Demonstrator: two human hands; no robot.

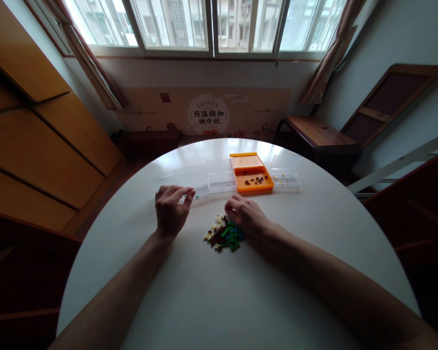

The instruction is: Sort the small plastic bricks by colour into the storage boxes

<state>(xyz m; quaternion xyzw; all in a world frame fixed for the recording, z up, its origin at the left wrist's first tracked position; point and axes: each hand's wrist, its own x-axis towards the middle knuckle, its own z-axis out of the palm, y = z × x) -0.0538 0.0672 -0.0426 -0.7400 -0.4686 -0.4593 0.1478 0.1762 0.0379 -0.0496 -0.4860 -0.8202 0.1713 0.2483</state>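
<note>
A small pile of tiny building bricks (224, 234), green, brown and pale yellow, lies on the round white table (219, 301). My right hand (246, 215) rests at the pile's upper right edge, fingers curled down onto the bricks; what they pinch is hidden. My left hand (171, 210) hovers left of the pile, by the clear box (195, 187), with fingertips pinched on a tiny green piece. Behind the hands stands a row of small open boxes.
The row holds clear boxes (221, 177), an orange box (253, 181) with brown pieces, and a clear box (285, 176) with a few yellow pieces. A dark wooden chair (316, 133) stands past the table's far right. Wooden cabinets (40, 146) line the left wall.
</note>
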